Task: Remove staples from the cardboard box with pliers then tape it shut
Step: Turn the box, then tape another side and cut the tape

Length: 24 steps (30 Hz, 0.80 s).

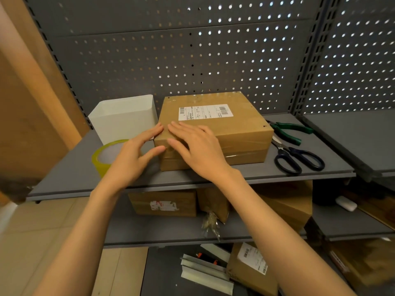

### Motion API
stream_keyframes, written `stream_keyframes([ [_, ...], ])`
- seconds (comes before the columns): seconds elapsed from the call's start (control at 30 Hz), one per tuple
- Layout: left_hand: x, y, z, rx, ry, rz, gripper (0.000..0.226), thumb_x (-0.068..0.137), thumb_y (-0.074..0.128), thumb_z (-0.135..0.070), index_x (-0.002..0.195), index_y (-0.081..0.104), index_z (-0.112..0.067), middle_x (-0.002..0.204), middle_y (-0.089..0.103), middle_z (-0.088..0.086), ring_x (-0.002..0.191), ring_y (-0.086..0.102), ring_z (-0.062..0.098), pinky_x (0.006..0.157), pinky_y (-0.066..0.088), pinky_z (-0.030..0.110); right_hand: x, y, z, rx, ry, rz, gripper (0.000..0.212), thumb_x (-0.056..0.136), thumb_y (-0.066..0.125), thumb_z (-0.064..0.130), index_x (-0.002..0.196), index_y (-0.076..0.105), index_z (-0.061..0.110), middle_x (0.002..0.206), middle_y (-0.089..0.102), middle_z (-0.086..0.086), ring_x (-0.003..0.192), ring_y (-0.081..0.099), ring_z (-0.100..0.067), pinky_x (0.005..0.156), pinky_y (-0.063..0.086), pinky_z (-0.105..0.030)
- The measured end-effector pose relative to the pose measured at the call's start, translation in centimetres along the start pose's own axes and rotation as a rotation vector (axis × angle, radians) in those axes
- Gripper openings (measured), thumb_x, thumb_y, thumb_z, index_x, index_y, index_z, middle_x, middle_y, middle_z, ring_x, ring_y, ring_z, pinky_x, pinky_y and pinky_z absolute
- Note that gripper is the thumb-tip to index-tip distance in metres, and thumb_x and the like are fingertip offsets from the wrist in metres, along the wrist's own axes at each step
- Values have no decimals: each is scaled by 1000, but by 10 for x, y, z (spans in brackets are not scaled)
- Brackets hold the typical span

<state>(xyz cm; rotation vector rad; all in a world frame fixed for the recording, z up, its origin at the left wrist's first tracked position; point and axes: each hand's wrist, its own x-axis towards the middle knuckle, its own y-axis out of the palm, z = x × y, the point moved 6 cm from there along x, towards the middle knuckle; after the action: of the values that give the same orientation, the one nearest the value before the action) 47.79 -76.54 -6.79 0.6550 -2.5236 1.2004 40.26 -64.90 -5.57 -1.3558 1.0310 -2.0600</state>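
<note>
1. Cardboard box [215,129] on shelf [245,174], closed, clear tape across top and front.
2. Left hand [130,154] and right hand [196,150] flat, fingers straight, pressing tape at near-left corner; gripping nothing.
3. Likely taping step, smoothing down; next probably calls for tape roll [106,155], just left.
4. Pliers [290,130], scissors [299,157] right; white bin [124,118] crowds left side.

In front of me, from ten to two o'clock, stands a grey perforated back panel [192,50] with light pricking through its holes. Grey metal shelves [245,178] run across in tiers, slotted uprights [310,60] between bays. At nine o'clock rises a brown wooden panel [25,114]; pale tiled floor [32,231] lies at seven o'clock.
</note>
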Motion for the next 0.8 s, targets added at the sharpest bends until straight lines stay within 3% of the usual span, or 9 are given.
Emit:
stream_keyframes([
  [0.17, -5, 2, -2, 25, 2, -89, 49, 88, 57, -24, 136, 46, -22, 141, 44, -8, 130, 37, 4, 107, 28, 21, -2, 6, 6, -114, 46, -100, 37, 98, 39, 38, 131, 52, 27, 136, 52, 8, 129, 42, -8, 97, 22, -26],
  [0.33, -5, -3, -5, 143, 48, -171, 47, 86, 57, -30, 132, 50, -22, 132, 47, -12, 124, 42, 7, 104, 33, 29, -3, 5, 6, -68, 58, -174, 32, 95, 48, 34, 122, 61, 24, 125, 62, 5, 121, 51, -13, 92, 26, -28],
  [0.6, -6, -2, -4, 139, 20, -202, 43, 86, 59, -25, 129, 52, -24, 130, 52, -8, 122, 50, 14, 99, 38, 28, -4, 7, 6, -64, 71, -146, 33, 95, 46, 35, 125, 59, 26, 127, 60, 6, 124, 49, -12, 93, 26, -27],
  [0.8, -12, -2, -14, 210, 4, -228, 44, 88, 58, -25, 131, 52, -22, 132, 55, -3, 112, 58, 19, 96, 46, 41, -5, 6, 7, -69, 70, -135, 34, 96, 44, 35, 126, 57, 24, 130, 58, 6, 126, 47, -11, 96, 23, -27],
])
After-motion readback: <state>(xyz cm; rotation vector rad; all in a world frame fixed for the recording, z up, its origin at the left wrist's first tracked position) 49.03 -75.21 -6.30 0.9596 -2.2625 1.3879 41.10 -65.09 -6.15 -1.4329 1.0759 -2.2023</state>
